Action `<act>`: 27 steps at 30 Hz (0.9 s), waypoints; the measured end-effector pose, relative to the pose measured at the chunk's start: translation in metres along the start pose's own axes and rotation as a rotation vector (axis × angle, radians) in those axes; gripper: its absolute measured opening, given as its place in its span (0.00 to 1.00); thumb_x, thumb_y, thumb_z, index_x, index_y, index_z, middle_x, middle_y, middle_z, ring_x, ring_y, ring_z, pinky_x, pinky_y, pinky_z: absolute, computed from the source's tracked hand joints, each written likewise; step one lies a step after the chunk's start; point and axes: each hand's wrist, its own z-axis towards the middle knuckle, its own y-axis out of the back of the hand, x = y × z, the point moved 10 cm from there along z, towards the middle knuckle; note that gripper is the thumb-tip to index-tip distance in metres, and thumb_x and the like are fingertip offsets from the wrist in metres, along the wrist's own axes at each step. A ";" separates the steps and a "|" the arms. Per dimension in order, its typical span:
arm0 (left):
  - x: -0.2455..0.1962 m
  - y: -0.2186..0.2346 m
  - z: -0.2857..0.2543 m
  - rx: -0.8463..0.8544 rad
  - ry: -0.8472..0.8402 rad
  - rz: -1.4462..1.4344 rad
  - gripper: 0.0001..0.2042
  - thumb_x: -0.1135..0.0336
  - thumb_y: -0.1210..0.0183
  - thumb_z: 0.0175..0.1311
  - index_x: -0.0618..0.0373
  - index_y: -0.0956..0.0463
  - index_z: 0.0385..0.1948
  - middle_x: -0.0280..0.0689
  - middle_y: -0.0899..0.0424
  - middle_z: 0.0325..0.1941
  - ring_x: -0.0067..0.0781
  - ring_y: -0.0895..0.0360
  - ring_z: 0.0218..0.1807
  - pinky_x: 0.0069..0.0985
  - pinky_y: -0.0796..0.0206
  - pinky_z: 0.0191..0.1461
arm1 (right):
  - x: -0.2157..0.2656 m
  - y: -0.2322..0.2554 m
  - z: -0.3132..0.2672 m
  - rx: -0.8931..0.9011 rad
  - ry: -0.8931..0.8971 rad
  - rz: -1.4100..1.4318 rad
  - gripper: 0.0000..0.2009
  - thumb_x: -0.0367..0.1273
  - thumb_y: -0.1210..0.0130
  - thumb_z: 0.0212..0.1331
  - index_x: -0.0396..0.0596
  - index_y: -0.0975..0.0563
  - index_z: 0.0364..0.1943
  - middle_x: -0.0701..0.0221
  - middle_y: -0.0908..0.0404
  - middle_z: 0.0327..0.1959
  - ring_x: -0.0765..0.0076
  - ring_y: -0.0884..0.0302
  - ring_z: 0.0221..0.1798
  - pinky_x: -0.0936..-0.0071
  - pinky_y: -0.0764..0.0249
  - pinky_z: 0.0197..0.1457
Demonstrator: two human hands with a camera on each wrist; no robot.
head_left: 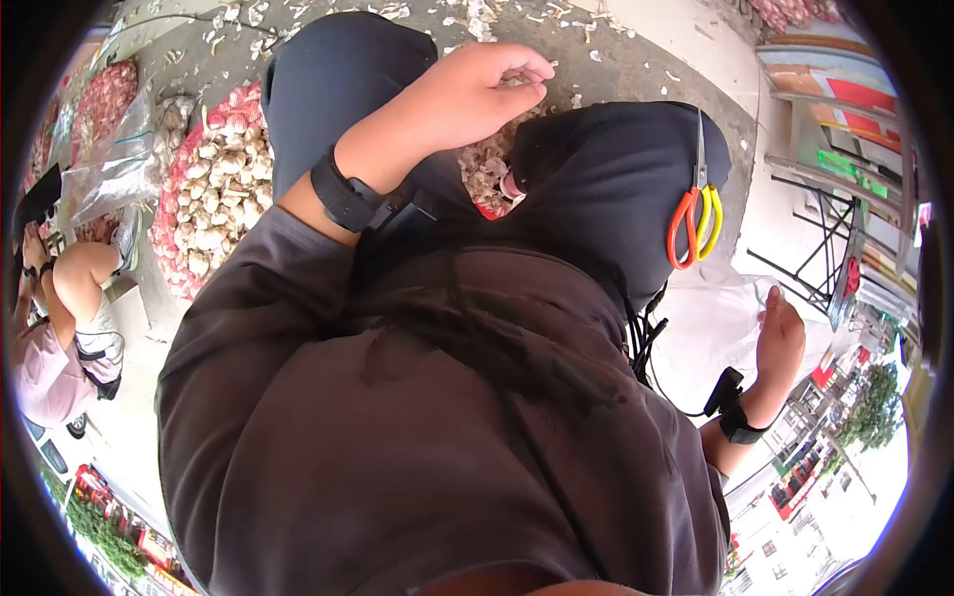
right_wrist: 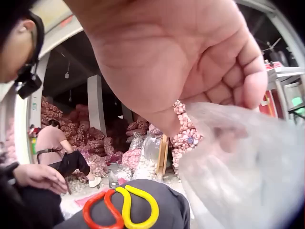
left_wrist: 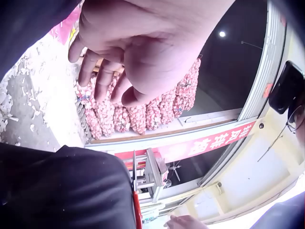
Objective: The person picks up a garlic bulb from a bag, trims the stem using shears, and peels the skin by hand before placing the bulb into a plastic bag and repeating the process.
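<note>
Over the lap in the head view, the left hand [head_left: 472,94] is held with relaxed, slightly bent fingers and nothing in it; its palm and loose fingers [left_wrist: 107,76] fill the top of the left wrist view. The right hand [head_left: 780,343] is raised at the right side, beyond the thigh. In the right wrist view its curled fingers grip the top of a translucent plastic bag [right_wrist: 228,176]. Scissors with orange and yellow handles [head_left: 692,204] lie on the right thigh, untouched by either hand.
A red net sack of garlic [head_left: 224,189] stands left of the legs. Garlic pieces [head_left: 484,164] show between the thighs. Skins litter the floor [head_left: 596,60]. Another person [right_wrist: 52,145] sits near stacked sacks. A metal rack [head_left: 825,238] stands at the right.
</note>
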 end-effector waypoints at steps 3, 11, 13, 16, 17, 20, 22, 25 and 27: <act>-0.002 0.084 -0.019 -0.233 -0.126 -0.102 0.10 0.68 0.44 0.70 0.62 0.21 0.48 0.32 0.16 0.45 0.23 0.22 0.49 0.21 0.32 0.53 | 0.044 0.023 -0.011 -0.238 0.147 -0.150 0.14 0.38 0.46 0.67 0.40 0.20 0.36 0.66 0.19 0.28 0.65 0.21 0.31 0.71 0.26 0.38; 0.202 0.314 -0.254 -1.037 0.588 0.266 0.17 0.55 0.44 0.71 0.61 0.17 0.30 0.29 0.23 0.22 0.17 0.31 0.26 0.19 0.39 0.31 | 0.153 -0.079 -0.033 -0.090 0.761 0.076 0.10 0.23 0.51 0.66 0.38 0.26 0.49 0.55 0.23 0.50 0.54 0.24 0.53 0.65 0.25 0.51; 0.275 0.302 -0.334 -1.073 0.743 0.088 0.19 0.55 0.47 0.73 0.60 0.20 0.26 0.29 0.24 0.22 0.18 0.31 0.25 0.20 0.39 0.29 | 0.146 -0.092 -0.023 -0.044 0.681 0.139 0.09 0.25 0.50 0.66 0.38 0.26 0.48 0.55 0.23 0.49 0.55 0.24 0.53 0.66 0.24 0.49; 0.384 0.236 -0.464 -1.165 1.074 -0.274 0.12 0.65 0.50 0.73 0.60 0.24 0.49 0.35 0.14 0.38 0.23 0.20 0.33 0.23 0.30 0.34 | 0.124 -0.101 -0.001 0.038 0.451 0.224 0.08 0.27 0.49 0.67 0.38 0.27 0.47 0.56 0.24 0.49 0.55 0.24 0.52 0.68 0.23 0.46; 0.392 0.211 -0.491 -1.125 1.206 -0.222 0.14 0.68 0.53 0.73 0.56 0.26 0.55 0.34 0.16 0.42 0.21 0.21 0.38 0.22 0.28 0.38 | 0.115 -0.102 0.004 0.064 0.354 0.244 0.08 0.28 0.49 0.67 0.39 0.28 0.46 0.56 0.24 0.50 0.55 0.24 0.52 0.69 0.22 0.45; 0.501 0.162 -0.549 0.165 1.129 1.112 0.23 0.71 0.43 0.57 0.63 0.26 0.57 0.48 0.18 0.53 0.39 0.19 0.50 0.28 0.28 0.54 | 0.136 -0.093 0.001 -0.054 0.564 0.065 0.14 0.31 0.49 0.69 0.40 0.30 0.54 0.55 0.25 0.49 0.52 0.24 0.51 0.64 0.26 0.52; 0.513 0.150 -0.584 -0.500 1.243 0.587 0.27 0.67 0.39 0.54 0.63 0.27 0.58 0.53 0.19 0.54 0.46 0.22 0.56 0.30 0.32 0.60 | 0.135 -0.103 0.003 -0.036 0.598 0.035 0.18 0.34 0.53 0.71 0.41 0.34 0.61 0.52 0.25 0.50 0.47 0.25 0.53 0.58 0.31 0.59; 0.483 0.140 -0.583 -1.053 1.231 0.217 0.32 0.57 0.33 0.52 0.65 0.28 0.58 0.54 0.20 0.53 0.49 0.23 0.57 0.34 0.32 0.60 | 0.140 -0.112 0.001 0.091 0.488 0.092 0.19 0.35 0.57 0.73 0.40 0.34 0.62 0.49 0.27 0.54 0.42 0.27 0.56 0.57 0.32 0.60; 0.435 0.155 -0.543 -1.182 1.140 0.366 0.35 0.53 0.31 0.50 0.65 0.28 0.58 0.55 0.21 0.54 0.49 0.23 0.57 0.36 0.33 0.61 | 0.144 -0.111 -0.002 0.083 0.512 0.058 0.19 0.36 0.59 0.74 0.39 0.35 0.63 0.47 0.29 0.56 0.39 0.29 0.58 0.56 0.34 0.61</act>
